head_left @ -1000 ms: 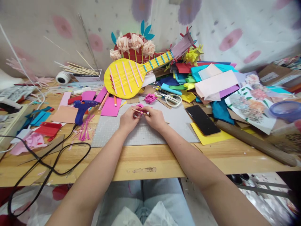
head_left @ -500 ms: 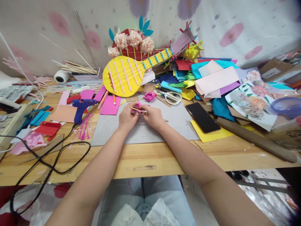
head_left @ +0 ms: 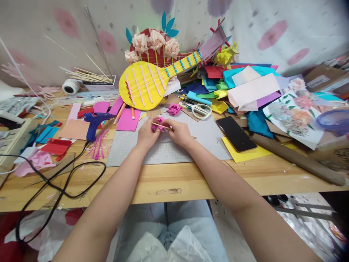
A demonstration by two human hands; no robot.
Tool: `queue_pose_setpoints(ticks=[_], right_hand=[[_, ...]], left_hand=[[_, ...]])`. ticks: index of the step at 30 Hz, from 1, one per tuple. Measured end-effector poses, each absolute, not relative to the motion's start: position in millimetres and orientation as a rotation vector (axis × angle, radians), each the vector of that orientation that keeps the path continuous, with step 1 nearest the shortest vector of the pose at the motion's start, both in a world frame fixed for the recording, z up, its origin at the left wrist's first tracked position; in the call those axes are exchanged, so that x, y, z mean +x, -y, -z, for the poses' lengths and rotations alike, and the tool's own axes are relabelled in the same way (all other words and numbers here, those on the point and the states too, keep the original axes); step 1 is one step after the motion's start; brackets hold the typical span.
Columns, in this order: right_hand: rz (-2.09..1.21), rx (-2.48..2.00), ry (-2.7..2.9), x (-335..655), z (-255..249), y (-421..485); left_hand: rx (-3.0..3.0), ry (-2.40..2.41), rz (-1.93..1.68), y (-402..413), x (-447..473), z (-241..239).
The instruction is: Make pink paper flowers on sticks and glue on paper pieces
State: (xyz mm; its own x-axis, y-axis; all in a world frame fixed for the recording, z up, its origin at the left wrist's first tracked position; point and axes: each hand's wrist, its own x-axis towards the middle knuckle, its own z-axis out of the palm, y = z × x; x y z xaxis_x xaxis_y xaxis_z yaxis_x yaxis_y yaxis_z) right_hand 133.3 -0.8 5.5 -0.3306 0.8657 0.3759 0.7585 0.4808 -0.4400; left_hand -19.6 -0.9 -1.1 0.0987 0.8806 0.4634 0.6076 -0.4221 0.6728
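Note:
My left hand point(head_left: 146, 135) and my right hand point(head_left: 179, 133) meet over the grey cutting mat point(head_left: 163, 151) in the middle of the wooden table. Both are closed in a pinch on a small pink paper piece point(head_left: 159, 123) wound round a thin wooden stick point(head_left: 161, 126). The stick pokes out to the left between my fingers. A finished pink paper flower point(head_left: 174, 108) lies just beyond my hands on the mat's far edge.
A blue glue gun point(head_left: 95, 122) with a black cable point(head_left: 54, 185) stands left. Scissors point(head_left: 198, 110), a black phone point(head_left: 235, 134), a yellow paper guitar point(head_left: 152, 85), a heap of coloured paper point(head_left: 245, 91) and a cardboard tube point(head_left: 297, 163) crowd the back and right.
Both hands have stayed together on the pink paper and stick, shifting slightly away from me; the fingers have turned the piece a little.

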Motion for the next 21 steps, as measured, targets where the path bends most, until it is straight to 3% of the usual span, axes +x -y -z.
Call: queue_pose_setpoints(ticks=[15, 21], right_hand=[[-0.232, -1.438, 2.266, 126.4, -4.0, 22.9], [-0.173, -1.29, 2.239, 123.0, -5.0, 31.1]], left_hand=[[2.009, -1.509, -1.115, 14.5, -24.6, 12.8], [2.018, -1.489, -1.13, 19.6, -29.4, 11.8]])
